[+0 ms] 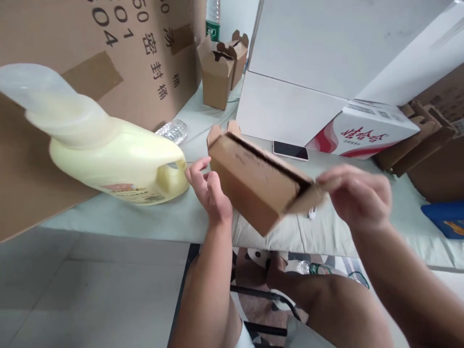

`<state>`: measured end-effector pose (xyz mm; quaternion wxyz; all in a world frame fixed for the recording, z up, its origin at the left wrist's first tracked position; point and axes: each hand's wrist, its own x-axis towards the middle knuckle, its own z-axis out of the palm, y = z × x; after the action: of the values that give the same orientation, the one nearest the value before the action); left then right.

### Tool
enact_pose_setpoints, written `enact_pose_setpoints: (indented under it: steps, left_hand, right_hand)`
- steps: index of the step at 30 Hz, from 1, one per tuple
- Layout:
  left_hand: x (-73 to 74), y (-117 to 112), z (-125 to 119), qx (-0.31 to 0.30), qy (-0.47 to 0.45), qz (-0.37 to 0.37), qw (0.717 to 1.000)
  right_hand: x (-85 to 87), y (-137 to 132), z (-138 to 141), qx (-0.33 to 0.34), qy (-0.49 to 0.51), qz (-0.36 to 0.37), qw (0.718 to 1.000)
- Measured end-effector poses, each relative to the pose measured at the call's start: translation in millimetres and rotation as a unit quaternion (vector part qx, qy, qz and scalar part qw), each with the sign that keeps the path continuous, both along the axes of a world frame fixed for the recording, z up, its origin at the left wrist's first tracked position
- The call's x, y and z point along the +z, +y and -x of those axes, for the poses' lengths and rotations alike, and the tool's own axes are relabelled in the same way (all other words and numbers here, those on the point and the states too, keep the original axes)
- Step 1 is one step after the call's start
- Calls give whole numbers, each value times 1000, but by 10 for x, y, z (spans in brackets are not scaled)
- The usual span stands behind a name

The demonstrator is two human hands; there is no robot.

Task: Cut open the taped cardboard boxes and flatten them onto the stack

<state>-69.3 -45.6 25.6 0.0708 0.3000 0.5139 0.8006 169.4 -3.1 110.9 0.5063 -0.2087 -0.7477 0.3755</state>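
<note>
A small brown cardboard box (255, 176) is tilted in the air over the cloth-covered surface, with a dark gap along its top edge. My right hand (358, 193), slightly blurred, pinches the flap at its right end. At the box's left end is my left hand (210, 191), its fingers loosely bent and apart; whether it touches the box I cannot tell. Just left of that hand, a large pale-yellow jug (123, 159) with a translucent top leans over, its handle close to my fingertips.
Two folded cardboard boxes (217, 79) stand at the back near a water bottle (213, 21). A clear bottle (173, 131) lies behind the jug. A phone (290, 150) rests before white boxes (290, 106). A large carton (145, 58) rises at left; a blue item (445, 220) sits right.
</note>
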Motion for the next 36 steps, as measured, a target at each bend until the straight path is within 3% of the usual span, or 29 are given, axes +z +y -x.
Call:
enact_pose_setpoints:
  steps: [4, 7, 10, 13, 19, 24, 30, 33, 36]
  left_hand:
    - [-34, 63, -11, -65, 170, 1, 983]
    - [0, 95, -63, -103, 276, 0, 956]
    - [50, 102, -86, -131, 339, 13, 932]
    - [71, 99, -103, -126, 326, 15, 937]
    - [65, 157, -273, -102, 224, -59, 967]
    - [80, 210, -359, -80, 184, -91, 975]
    - [34, 221, -356, -93, 215, -57, 971]
    - [-26, 225, -340, -107, 245, -33, 963]
    - [-51, 212, -344, -101, 270, 2, 958]
  right_hand:
    - [-312, -543, -516, -32, -60, -36, 997]
    - [-462, -715, -603, -37, -52, -73, 995]
    - [-487, -753, -632, -24, -85, -140, 986]
    - [-466, -753, -684, -13, -145, -178, 973]
    - [-535, -753, -789, -40, -203, -162, 965]
    - [-629, -762, -884, -57, -235, -175, 954]
    - [-802, -750, -761, -131, -90, -47, 986]
    - [-886, -716, -643, -182, -62, -6, 981]
    - [-944, -689, -588, -232, -75, -25, 970]
